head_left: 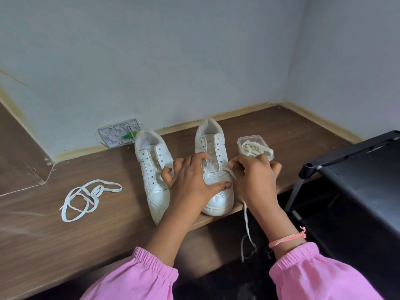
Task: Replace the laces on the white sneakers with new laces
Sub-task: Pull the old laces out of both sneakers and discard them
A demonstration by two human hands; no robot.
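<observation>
Two white sneakers stand side by side on the brown table, toes toward me. The left sneaker [151,169] has empty eyelets. My left hand [190,178] rests on the toe and lower tongue of the right sneaker [213,148], fingers spread, thumb on the toe cap. My right hand [255,176] pinches a white lace [246,221] at the right sneaker's lowest right eyelet; the lace's free end hangs over the table edge. A loose white lace [86,198] lies tangled on the table to the left.
A small clear plastic tub [242,140] holding another coiled lace sits just right of the right sneaker. A grey plastic tray [112,135] leans against the wall behind the left sneaker. A black rack [355,169] stands at the right. The table's front edge [205,219] runs under the toes.
</observation>
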